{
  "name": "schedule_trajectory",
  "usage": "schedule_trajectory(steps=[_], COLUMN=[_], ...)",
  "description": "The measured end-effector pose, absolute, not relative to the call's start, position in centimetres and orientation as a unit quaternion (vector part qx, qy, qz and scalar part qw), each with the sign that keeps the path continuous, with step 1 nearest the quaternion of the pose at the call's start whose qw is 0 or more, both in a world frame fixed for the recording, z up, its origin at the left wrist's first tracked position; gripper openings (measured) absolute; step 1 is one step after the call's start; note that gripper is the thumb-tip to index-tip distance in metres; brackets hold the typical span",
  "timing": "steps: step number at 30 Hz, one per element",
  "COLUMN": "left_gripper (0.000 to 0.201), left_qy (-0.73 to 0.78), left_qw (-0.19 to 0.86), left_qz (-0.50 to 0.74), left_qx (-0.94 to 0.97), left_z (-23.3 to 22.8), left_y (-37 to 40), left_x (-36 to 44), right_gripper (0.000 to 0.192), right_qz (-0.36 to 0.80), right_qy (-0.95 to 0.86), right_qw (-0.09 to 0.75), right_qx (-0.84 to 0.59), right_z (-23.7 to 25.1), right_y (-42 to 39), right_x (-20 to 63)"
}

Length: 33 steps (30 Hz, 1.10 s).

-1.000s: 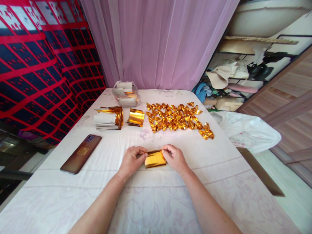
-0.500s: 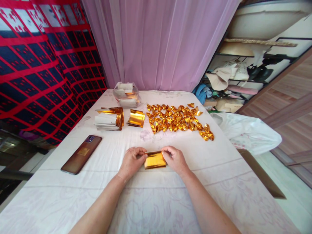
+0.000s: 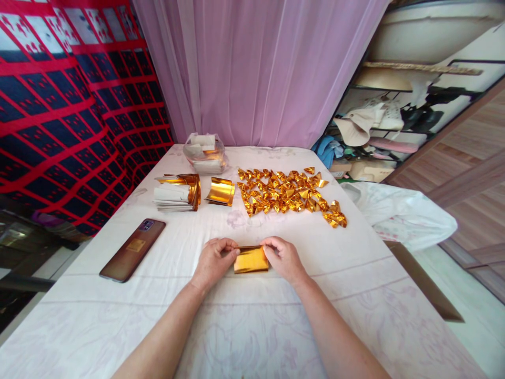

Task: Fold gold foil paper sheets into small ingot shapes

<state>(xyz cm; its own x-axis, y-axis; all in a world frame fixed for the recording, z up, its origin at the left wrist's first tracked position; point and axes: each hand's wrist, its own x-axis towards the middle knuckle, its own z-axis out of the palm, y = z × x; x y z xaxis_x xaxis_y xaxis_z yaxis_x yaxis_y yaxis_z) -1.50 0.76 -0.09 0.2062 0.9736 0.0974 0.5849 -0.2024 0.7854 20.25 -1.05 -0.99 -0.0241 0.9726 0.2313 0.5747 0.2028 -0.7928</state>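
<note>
Two bare forearms entered from the lower edge of the frame and ran up toward the middle, each ending in a hand. No sleeve showed on either arm; both were uncovered from the edge of the view to the wrist. The left hand (image 3: 214, 259) and the right hand (image 3: 283, 257) wore no gloves, and no ring, watch or bracelet could be made out on the fingers or wrists. The fingernails looked short and unpainted, though they were too small to judge finely. The forearms were broad and smooth, with no visible markings or bandages.
</note>
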Motion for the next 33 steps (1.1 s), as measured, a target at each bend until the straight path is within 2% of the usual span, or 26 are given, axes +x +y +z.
schedule_trajectory(steps=[15,20,24,33], left_gripper=[0.007,0.02,0.017,0.019], left_qy=[0.548,0.556,0.554,0.56], left_qw=[0.252,0.185,0.149,0.139], left_qz=[0.299,0.266,0.222,0.212], left_qx=[0.74,0.765,0.788,0.789], left_z=[-0.3,-0.3,0.0,0.1], left_y=[0.6,0.3,0.2,0.3], left_x=[-1.2,-1.0,-0.8,-0.8], right_gripper=[0.02,0.021,0.021,0.021], right_qz=[0.204,0.137,0.101,0.098], right_qy=[-0.68,-0.687,-0.7,-0.699], right_qw=[0.349,0.321,0.296,0.271], right_qx=[-0.611,-0.638,-0.642,-0.654], right_z=[-1.1,-1.4,-1.4,-1.1], right_y=[-1.1,-1.0,-1.0,-1.1], right_x=[19.8,19.2,18.9,18.8])
